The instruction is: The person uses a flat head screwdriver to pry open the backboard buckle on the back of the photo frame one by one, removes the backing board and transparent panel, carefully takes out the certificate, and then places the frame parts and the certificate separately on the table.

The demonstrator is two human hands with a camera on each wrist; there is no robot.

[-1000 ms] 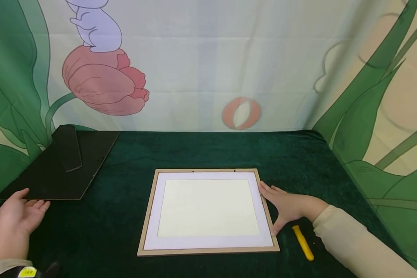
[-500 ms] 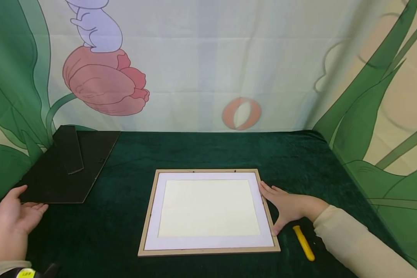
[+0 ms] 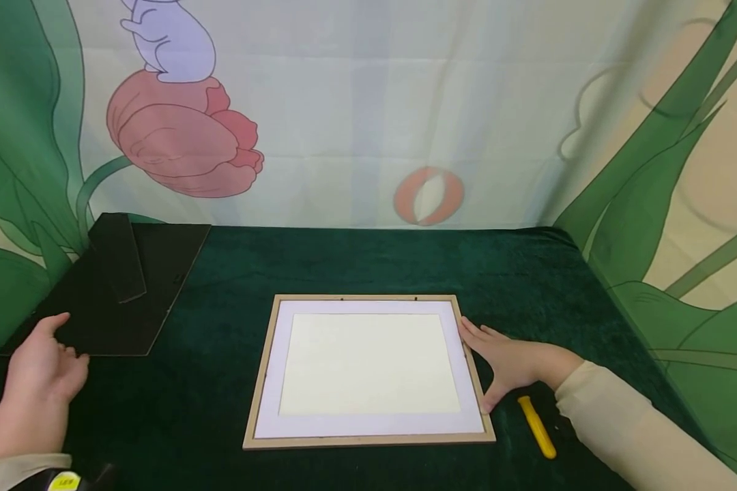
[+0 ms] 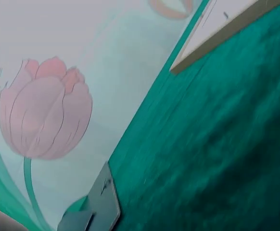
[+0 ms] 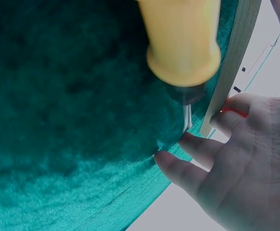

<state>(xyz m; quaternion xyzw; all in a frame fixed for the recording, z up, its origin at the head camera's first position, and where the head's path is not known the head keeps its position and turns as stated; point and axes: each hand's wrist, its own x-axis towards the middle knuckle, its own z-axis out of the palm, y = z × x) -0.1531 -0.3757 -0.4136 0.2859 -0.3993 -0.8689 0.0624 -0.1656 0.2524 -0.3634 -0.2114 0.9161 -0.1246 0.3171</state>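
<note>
A: Anything new with the left hand (image 3: 46,372)?

B: Straighter a moment ago, now loosely curled, thumb apart, seemingly pinching nothing. Maybe done with the black backing board (image 3: 113,327), at the left.

A: And the right hand (image 3: 511,363)?

B: Same as before: spread wide, touching the right side of the wooden picture frame (image 3: 368,441), at the near middle. Maybe keeping it still.

A: Any writing?

B: On the black strap (image 3: 32,483), a yellow label (image 3: 65,481), too small to read.
</note>
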